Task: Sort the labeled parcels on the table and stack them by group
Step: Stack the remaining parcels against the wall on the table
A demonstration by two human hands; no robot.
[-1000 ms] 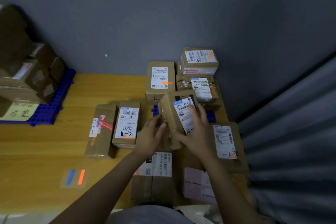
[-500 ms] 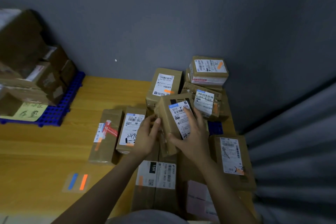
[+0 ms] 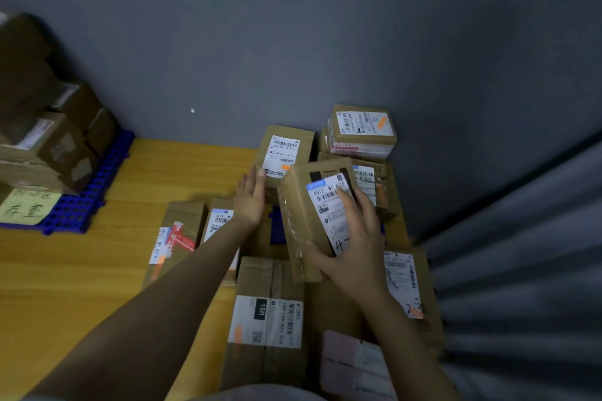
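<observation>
Under the right hand (image 3: 355,251), the parcel's (image 3: 294,225) label (image 3: 325,205) reads "501E M1 A21B".

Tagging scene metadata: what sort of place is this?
Probably a parcel sorting or storage room. Cues: taped cardboard parcels with barcode shipping labels spread over a wooden table, more boxes stacked on a blue plastic pallet with a handwritten note, and a bare grey wall behind.

head cam | looks forward-down | close above table (image 3: 81,270) corner
</observation>
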